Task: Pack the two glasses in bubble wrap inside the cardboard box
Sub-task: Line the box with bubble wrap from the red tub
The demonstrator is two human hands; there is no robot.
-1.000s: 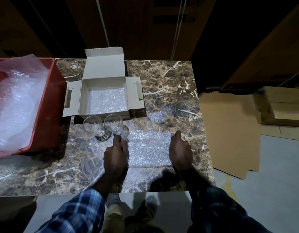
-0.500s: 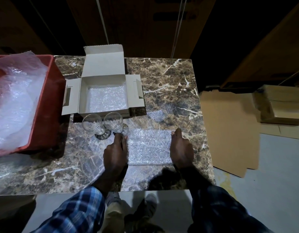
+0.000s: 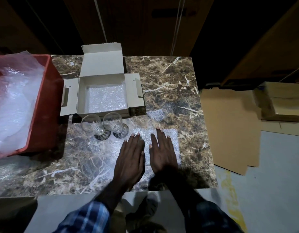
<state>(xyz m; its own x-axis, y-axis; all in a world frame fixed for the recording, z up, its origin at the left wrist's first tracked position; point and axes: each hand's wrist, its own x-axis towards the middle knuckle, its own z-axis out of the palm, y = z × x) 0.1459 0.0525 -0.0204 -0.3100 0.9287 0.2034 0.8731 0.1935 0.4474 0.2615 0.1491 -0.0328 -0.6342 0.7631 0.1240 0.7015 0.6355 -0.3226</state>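
Note:
Two clear stemmed glasses stand side by side on the marble table (image 3: 170,84), the left glass (image 3: 92,124) and the right glass (image 3: 113,123), just in front of the open cardboard box (image 3: 82,91). A bubble wrap sheet lines the box's floor (image 3: 105,100). Another folded bubble wrap sheet (image 3: 173,140) lies flat on the table to the right of the glasses. My left hand (image 3: 131,158) and my right hand (image 3: 163,152) lie flat on this sheet, palms down, fingers straight, close together.
A red crate (image 3: 44,115) heaped with loose bubble wrap (image 3: 12,101) stands at the table's left. Flat cardboard (image 3: 229,128) and stacked boxes (image 3: 280,101) lie on the floor to the right. The table's near edge runs just below my wrists.
My hands moved inward from the sheet's left and right edges to its middle and now lie flat, side by side. The glasses and box stayed put.

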